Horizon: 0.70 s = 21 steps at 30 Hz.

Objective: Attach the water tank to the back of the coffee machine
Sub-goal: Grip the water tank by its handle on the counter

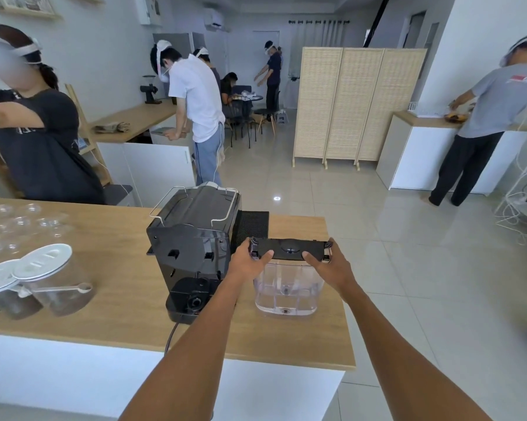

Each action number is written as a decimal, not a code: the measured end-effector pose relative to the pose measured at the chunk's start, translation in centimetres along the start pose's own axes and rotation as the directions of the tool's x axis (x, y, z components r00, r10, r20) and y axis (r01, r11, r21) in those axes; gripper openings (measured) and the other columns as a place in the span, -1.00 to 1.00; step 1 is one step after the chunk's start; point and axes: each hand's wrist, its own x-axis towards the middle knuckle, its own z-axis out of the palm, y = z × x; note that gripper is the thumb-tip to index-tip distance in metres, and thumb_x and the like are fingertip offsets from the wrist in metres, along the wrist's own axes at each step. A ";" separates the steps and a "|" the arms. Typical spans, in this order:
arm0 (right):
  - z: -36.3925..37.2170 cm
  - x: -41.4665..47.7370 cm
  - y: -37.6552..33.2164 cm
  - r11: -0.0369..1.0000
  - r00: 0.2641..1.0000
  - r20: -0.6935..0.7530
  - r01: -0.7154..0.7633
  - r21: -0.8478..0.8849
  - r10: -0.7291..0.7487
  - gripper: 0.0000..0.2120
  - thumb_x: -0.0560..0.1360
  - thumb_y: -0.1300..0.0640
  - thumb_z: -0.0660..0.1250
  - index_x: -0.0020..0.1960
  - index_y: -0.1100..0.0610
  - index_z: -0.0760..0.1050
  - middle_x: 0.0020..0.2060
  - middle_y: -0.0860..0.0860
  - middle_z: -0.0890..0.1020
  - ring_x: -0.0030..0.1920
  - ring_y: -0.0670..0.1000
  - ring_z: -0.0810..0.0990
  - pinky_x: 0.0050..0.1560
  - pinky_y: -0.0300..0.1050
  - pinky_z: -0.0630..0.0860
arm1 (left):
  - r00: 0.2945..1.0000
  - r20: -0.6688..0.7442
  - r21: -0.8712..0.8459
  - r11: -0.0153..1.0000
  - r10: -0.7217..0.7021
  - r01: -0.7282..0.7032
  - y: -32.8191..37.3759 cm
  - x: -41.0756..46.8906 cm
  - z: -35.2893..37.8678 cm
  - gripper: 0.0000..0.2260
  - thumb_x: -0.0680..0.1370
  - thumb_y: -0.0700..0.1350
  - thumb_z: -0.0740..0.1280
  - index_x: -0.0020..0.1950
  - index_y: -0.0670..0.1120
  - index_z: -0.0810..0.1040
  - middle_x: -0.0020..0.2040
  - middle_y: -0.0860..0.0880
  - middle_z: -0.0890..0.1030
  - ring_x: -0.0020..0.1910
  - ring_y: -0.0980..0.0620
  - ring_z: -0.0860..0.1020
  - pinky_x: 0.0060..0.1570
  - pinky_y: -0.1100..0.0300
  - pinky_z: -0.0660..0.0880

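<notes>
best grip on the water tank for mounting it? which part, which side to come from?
Judging by its shape, grip the water tank at the two short ends of its black lid, coming from above and the sides, as the left hand and right hand do. The clear walls look smooth and wide; the lid ends give edges, and leave the base valve free toward the coffee machine.

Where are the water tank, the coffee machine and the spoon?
water tank (288,294): head view, clear front wall.
coffee machine (184,247): head view, black back panel.
spoon (62,288): head view, handle, lying across a jar.
</notes>
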 end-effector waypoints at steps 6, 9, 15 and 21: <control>-0.2 0.2 0.0 1.000 1.000 0.010 0.007 0.021 -0.008 -0.41 0.44 -0.14 0.48 0.40 -0.02 0.39 0.17 -0.07 0.57 0.26 0.07 0.53 0.18 -0.10 0.42 | 1.000 -0.003 -0.050 0.999 0.020 -0.020 -1.2 1.0 0.2 -0.10 0.26 0.41 0.42 0.49 0.00 0.36 0.40 -0.07 0.52 0.34 -0.14 0.51 0.36 -0.15 0.44; -0.2 0.1 -0.1 0.998 0.999 -0.021 0.037 0.046 -0.036 -0.32 0.42 -0.13 0.51 0.45 -0.09 0.33 0.20 -0.13 0.54 0.26 0.05 0.53 0.31 0.02 0.46 | 0.999 -0.001 -0.041 0.998 0.039 -0.039 -0.1 -0.4 -0.2 -0.13 0.39 0.30 0.45 0.59 0.03 0.20 0.52 -0.04 0.39 0.43 -0.13 0.44 0.41 -0.16 0.39; -0.3 -0.2 0.3 0.987 0.987 -0.074 0.147 0.059 -0.143 -0.32 0.39 -0.12 0.54 0.43 -0.16 0.34 0.17 -0.15 0.59 0.14 0.02 0.61 0.24 0.10 0.56 | 0.986 -0.110 0.039 0.992 0.122 -0.119 0.2 -1.0 -0.3 -0.28 0.51 0.21 0.40 0.58 0.05 0.20 0.47 -0.05 0.46 0.34 -0.11 0.52 0.32 -0.06 0.45; 0.1 -1.0 0.4 0.978 0.968 -0.160 0.205 0.048 -0.195 -0.31 0.40 -0.12 0.54 0.46 -0.19 0.35 0.07 -0.32 0.57 0.11 -0.08 0.57 0.18 -0.07 0.50 | 0.983 -0.086 -0.001 0.986 0.165 -0.165 -0.1 -1.6 -0.4 -0.11 0.37 0.15 0.57 0.58 0.09 0.18 0.43 -0.03 0.51 0.31 -0.10 0.55 0.32 -0.12 0.49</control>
